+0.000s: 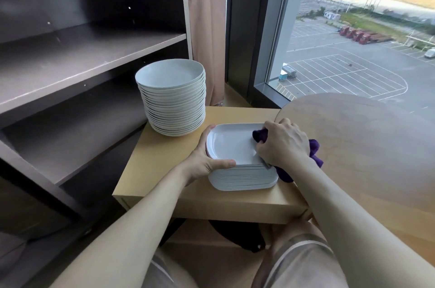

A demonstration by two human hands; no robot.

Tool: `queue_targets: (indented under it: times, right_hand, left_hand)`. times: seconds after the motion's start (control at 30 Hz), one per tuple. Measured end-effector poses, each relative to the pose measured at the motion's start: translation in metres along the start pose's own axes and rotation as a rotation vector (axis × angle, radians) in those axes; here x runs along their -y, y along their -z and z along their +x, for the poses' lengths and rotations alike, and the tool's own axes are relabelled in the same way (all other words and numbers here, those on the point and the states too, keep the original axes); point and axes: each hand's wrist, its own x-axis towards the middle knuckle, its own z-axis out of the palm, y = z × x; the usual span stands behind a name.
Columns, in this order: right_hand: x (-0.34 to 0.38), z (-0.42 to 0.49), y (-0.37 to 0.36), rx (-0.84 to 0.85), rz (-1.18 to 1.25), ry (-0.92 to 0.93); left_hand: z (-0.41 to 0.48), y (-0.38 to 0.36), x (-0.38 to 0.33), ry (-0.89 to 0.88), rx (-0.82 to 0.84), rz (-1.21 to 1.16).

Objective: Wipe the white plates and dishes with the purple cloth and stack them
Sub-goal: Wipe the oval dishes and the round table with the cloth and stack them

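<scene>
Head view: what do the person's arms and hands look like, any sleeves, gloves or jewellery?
The left forearm and right forearm are bare to the frame edge, no sleeves in view. The left hand and right hand show no gloves, rings or watch.

Dark brown shelving unit [82, 71] at left, beige curtain [207, 29], large window [364, 36] over a car park, light wooden table [164, 165]

An upper-floor room, likely a dining or break area, is indicated: dark shelving [94, 57] is seen beside a beige curtain [207, 29], a car park [341, 71] is overlooked through a tall window [279, 29], and identical white plates [174, 104] are stacked on a pale wooden table [164, 170].
</scene>
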Motion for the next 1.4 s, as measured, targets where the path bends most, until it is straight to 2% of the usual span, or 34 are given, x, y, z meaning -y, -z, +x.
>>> queue_targets:
  times: [0.13, 0.57, 0.7, 0.8, 1.07, 1.3, 1.4]
  right_hand:
    - [-0.004, -0.008, 0.004, 0.054, 0.025, 0.001]
    - [-0.007, -0.023, 0.007, 0.059, -0.018, -0.002]
    - [0.007, -0.013, 0.008, 0.047, -0.171, 0.120]
    - [0.019, -0.006, 0.009, 0.039, -0.192, 0.199]
    - [0.065, -0.004, -0.001, 0.014, -0.082, 0.439]
    - [0.063, -0.012, 0.004, 0.143, 0.042, 0.604]
    - [0.052, -0.012, 0.006, 0.193, 0.093, 0.593]
  left_hand:
    - [0.000, 0.001, -0.002, 0.026, 0.024, -0.042]
    - [0.008, 0.004, -0.001, 0.042, 0.104, -0.052]
    - [0.009, 0.005, 0.001, 0.033, 0.106, -0.041]
    - [0.009, 0.005, 0.002, 0.024, 0.099, -0.010]
    - [0.006, 0.011, -0.009, 0.040, 0.114, 0.293]
    - [0.005, 0.014, -0.019, 0.071, 0.133, 0.470]
    - [0.006, 0.016, -0.016, 0.088, 0.082, 0.475]
